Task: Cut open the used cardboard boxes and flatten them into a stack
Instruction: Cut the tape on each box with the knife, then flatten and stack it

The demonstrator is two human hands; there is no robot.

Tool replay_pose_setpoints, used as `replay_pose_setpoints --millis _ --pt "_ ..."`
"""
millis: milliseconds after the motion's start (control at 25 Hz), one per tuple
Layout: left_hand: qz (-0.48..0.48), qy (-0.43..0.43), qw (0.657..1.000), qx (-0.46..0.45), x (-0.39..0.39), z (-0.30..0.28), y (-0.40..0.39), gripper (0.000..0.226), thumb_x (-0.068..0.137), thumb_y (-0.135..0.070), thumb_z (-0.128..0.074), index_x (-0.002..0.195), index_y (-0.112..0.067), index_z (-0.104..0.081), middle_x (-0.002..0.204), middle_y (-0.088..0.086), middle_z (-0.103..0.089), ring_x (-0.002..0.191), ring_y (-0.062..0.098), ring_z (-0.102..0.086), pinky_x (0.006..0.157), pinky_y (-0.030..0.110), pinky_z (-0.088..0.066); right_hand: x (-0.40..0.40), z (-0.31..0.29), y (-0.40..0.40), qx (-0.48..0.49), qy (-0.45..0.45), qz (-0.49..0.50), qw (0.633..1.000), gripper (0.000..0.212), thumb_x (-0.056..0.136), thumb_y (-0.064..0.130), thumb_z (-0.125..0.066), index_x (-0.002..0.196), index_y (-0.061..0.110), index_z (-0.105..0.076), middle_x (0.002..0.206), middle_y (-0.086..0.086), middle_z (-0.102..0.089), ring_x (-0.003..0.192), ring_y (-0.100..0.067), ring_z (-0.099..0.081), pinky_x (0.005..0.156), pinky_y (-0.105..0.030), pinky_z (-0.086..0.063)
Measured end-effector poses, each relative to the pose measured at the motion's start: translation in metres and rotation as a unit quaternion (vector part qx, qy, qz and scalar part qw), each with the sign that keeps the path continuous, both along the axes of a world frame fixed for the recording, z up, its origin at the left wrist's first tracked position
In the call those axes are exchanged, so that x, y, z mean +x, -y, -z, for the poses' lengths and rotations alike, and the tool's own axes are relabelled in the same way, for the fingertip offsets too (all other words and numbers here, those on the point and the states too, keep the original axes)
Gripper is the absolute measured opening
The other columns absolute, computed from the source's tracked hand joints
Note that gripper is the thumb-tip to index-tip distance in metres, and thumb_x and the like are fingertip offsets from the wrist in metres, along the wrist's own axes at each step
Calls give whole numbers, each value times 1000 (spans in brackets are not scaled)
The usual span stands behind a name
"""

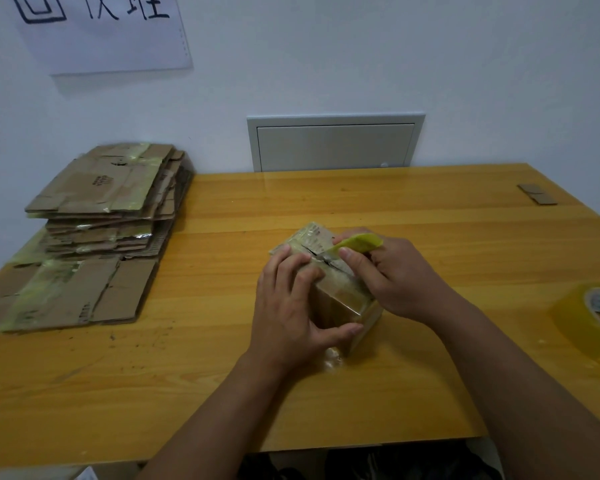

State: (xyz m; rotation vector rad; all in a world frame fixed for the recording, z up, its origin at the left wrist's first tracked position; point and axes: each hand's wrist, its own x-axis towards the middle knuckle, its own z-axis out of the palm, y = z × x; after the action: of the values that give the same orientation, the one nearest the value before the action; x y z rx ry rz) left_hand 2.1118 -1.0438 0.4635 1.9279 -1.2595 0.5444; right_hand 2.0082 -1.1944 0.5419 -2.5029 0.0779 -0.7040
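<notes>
Glossy wood table (430,216); left hand (288,306) grips taped cardboard box (343,299), right hand (395,275) grips yellow cutter (359,243).

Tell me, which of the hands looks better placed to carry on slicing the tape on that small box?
The right hand, probably. It already grips the yellow cutter, whose tip sits at the taped seam on top of the box. The left hand holds the box steady.

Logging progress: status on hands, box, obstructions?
Left hand grips taped box. Right hand holds yellow cutter, blade at top seam. Flattened stack far left. Nothing blocking.
</notes>
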Motion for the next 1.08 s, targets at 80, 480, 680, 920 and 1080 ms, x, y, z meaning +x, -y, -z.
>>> replay_pose_setpoints --millis 80,480,680,920,1080 --pt "0 1 1000 1 -1 0 0 80 68 -83 -56 116 -19 -48 129 10 -51 138 30 -32 117 41 -20 -7 -3 4 1 -6 -3 1000 30 99 31 -45 105 13 -68 102 -2 -71 80 -17 -64 69 -40 -50" --pt "-11 -5 1000 13 -3 -1 -1 77 69 -83 -52 116 -22 -45 130 10 -51 138 31 -31 115 42 -21 -48 -11 13 38 -11 10 999 30 97 32 -45 72 28 -59 82 -17 -67 65 -32 -59 60 -48 -46" --pt "-18 -1 1000 23 -4 -3 1 74 70 -81 -52 115 -23 -46 128 12 -50 136 32 -32 111 46 -25 -55 -14 15 118 53 14 991 28 98 27 -49 73 27 -62 83 14 -65 66 -10 -59 64 -35 -49" --pt "-5 -2 1000 21 -6 -2 -3 65 71 -76 -57 114 -27 -51 128 17 -48 136 36 -30 111 48 -24 -33 -6 -3 128 45 -16 991 30 99 28 -51 80 50 -58 98 4 -71 82 -15 -65 70 -32 -51" --pt "-12 -12 1000 19 -7 -3 1 64 70 -76 -57 112 -28 -52 127 17 -50 136 35 -30 109 49 -24 -31 5 0 103 23 -3 994 21 98 26 -52 109 19 -69 85 39 -60 76 10 -58 69 -11 -41"
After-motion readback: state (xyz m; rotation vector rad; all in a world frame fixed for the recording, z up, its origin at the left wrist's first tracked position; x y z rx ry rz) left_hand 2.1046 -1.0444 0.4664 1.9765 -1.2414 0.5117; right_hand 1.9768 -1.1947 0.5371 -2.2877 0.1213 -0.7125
